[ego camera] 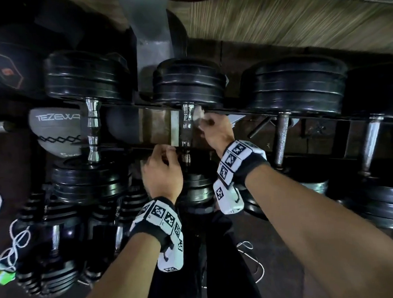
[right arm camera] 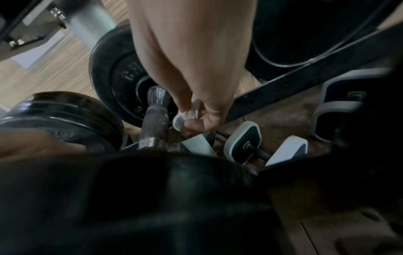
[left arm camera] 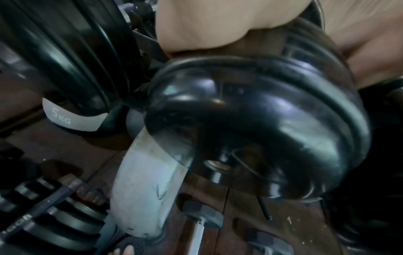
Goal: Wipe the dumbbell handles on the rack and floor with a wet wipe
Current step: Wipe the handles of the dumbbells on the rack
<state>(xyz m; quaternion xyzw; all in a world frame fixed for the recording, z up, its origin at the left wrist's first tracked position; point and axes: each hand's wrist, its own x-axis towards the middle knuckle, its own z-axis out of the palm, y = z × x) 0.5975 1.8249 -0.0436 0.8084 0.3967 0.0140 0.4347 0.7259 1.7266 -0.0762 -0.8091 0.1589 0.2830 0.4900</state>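
Observation:
A black dumbbell lies across the rack rails (ego camera: pixel 158 128) at the middle of the head view, its chrome contoured handle (ego camera: pixel 188 124) running away from me. My right hand (ego camera: pixel 214 130) is just right of that handle and pinches a crumpled white wet wipe (ego camera: pixel 198 115) in its fingertips. The right wrist view shows the wipe (right arm camera: pixel 188 113) beside the handle (right arm camera: pixel 154 120); contact is unclear. My left hand (ego camera: pixel 162 167) has its fingers curled at the handle's near end by the front rail. Its palm sits over the near dumbbell head (left arm camera: pixel 261 117), which hides the fingers.
Another chrome-handled dumbbell (ego camera: pixel 93 131) lies to the left on the rack, and two with duller handles (ego camera: pixel 282 139) lie to the right. A grey 5 kg ball (ego camera: pixel 53 131) sits behind. Smaller dumbbells (ego camera: pixel 54 236) and a white cord (ego camera: pixel 11 245) lie on the floor at lower left.

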